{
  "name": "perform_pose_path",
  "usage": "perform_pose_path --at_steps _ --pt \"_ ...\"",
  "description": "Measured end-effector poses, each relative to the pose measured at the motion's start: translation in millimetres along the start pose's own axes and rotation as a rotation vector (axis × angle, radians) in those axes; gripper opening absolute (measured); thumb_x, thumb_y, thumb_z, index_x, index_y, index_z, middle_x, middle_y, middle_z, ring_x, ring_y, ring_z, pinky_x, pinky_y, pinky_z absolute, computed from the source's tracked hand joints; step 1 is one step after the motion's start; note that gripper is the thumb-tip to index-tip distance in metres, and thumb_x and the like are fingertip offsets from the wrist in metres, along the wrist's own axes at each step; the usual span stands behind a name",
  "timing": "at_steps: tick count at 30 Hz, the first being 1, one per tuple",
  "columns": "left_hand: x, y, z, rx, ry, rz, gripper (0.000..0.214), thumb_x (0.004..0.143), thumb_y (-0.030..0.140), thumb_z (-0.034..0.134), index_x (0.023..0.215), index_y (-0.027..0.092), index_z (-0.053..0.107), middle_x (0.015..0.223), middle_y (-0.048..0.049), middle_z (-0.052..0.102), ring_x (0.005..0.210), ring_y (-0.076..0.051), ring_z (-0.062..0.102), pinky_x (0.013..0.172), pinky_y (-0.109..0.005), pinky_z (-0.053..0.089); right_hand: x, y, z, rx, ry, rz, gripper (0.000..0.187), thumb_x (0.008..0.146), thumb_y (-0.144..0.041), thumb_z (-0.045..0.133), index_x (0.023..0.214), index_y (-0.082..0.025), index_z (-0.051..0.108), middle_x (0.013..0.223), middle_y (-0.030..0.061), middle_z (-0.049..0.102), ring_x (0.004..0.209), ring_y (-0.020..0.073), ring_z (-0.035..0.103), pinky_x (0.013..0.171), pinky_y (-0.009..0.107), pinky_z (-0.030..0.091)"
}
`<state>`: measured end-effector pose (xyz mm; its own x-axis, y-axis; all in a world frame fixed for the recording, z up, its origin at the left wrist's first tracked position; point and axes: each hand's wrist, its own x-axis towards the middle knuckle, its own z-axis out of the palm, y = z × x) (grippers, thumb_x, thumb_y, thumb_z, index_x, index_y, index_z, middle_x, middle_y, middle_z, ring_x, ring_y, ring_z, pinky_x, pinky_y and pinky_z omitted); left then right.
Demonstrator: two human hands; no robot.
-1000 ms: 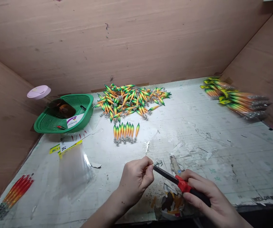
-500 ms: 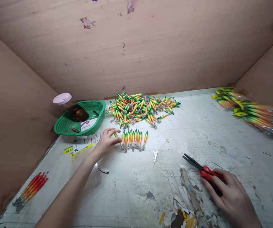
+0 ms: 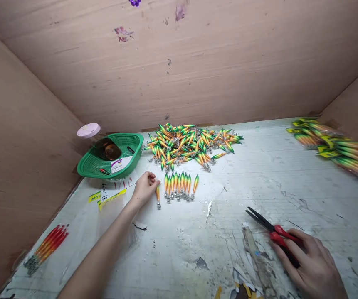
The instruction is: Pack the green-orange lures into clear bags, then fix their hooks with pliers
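- Your left hand [image 3: 146, 189] is curling loosely at the top end of a lone lure [image 3: 158, 196], left of centre. I can't tell if you're pinching it or just touching it.
- That lure is lying just beside the row of lures [image 3: 181, 185], so a sloppy nudge could be knocking the row crooked, and the spiky metal ends could be snagging your fingertips.
- Your right hand [image 3: 311, 265], lower right, is gripping the pliers [image 3: 274, 232] by the red handles, tips slightly parted.
- The yellow label [image 3: 108, 196] is showing "BCT"; the rest is too small to read.

left hand [image 3: 144, 189] stretched forward, fingers curled; right hand [image 3: 312, 265] closed
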<state>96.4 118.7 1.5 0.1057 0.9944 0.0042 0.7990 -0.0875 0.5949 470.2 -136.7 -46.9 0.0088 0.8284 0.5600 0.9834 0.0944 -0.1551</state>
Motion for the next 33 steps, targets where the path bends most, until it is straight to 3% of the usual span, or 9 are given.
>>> perform_pose_path --at_steps 6,10,13,17,21,24,28,33 --pt "-4 12 -2.6 0.077 -0.002 -0.141 0.017 0.080 0.035 0.058 0.090 0.022 0.050 0.073 -0.0001 0.066 0.070 -0.021 0.066 0.063 -0.030 0.046 -1 1 0 0.013 0.005 0.016 0.035 0.094 -0.043 0.048 0.086 -0.019 0.072 0.098 0.0135 0.061 0.085 0.0281 0.060 0.074 0.043 0.045" --pt "-12 19 -5.5 0.119 -0.099 -0.191 0.022 0.072 0.025 0.066 0.090 0.023 0.052 0.064 0.0034 0.067 0.064 -0.020 0.066 0.056 -0.027 0.040 -3 2 2 0.007 0.010 0.027 0.037 0.094 -0.044 0.047 0.086 -0.019 0.072 0.097 0.0136 0.061 0.084 0.0280 0.060 0.073 0.043 0.045" --pt "-7 22 -6.9 0.145 -0.107 -0.204 0.024 0.073 0.019 0.066 0.094 0.022 0.055 0.068 0.0030 0.068 0.068 -0.019 0.066 0.059 -0.027 0.042 -4 3 4 0.009 0.012 0.037 0.037 0.094 -0.045 0.048 0.086 -0.019 0.073 0.097 0.0136 0.062 0.084 0.0282 0.061 0.074 0.043 0.045" --pt "3 24 -9.5 0.167 -0.089 -0.184 0.018 0.084 0.024 0.063 0.100 0.017 0.059 0.079 0.0006 0.068 0.071 -0.016 0.064 0.070 -0.031 0.048 -8 9 7 0.001 -0.005 0.009 0.033 0.092 -0.043 0.051 0.089 -0.019 0.073 0.100 0.0136 0.061 0.086 0.0283 0.061 0.075 0.043 0.046" --pt "-1 35 -6.3 0.196 -0.060 -0.124 0.018 0.084 0.020 0.060 0.101 0.019 0.058 0.079 -0.0017 0.070 0.072 -0.019 0.066 0.066 -0.029 0.047 -15 17 10 -0.033 -0.041 -0.017 0.028 0.090 -0.042 0.055 0.092 -0.020 0.073 0.103 0.0124 0.060 0.089 0.0273 0.061 0.075 0.041 0.046" --pt "-12 58 6.1 0.228 -0.018 -0.009 0.017 0.089 0.025 0.053 0.104 0.021 0.060 0.096 -0.0077 0.070 0.088 -0.023 0.066 0.073 -0.032 0.047 -17 18 12 -0.053 -0.046 -0.017 0.028 0.090 -0.042 0.055 0.092 -0.022 0.073 0.103 0.0121 0.060 0.090 0.0271 0.061 0.074 0.040 0.046" --pt "-16 99 35.9 0.236 -0.128 0.200 0.013 0.087 0.026 0.061 0.097 0.022 0.066 0.096 -0.0047 0.071 0.100 -0.022 0.063 0.085 -0.032 0.047 -12 13 9 -0.048 -0.026 -0.014 0.027 0.090 -0.041 0.055 0.091 -0.021 0.073 0.102 0.0122 0.060 0.088 0.0266 0.061 0.074 0.039 0.046" --pt "-3 125 64.4 0.318 -0.226 0.230 0.023 0.089 0.034 0.064 0.103 0.016 0.065 0.104 -0.0063 0.067 0.100 -0.022 0.062 0.088 -0.043 0.051 -6 7 4 -0.039 0.005 -0.023 0.031 0.093 -0.039 0.050 0.091 -0.017 0.071 0.100 0.0142 0.059 0.087 0.0275 0.059 0.073 0.040 0.046"
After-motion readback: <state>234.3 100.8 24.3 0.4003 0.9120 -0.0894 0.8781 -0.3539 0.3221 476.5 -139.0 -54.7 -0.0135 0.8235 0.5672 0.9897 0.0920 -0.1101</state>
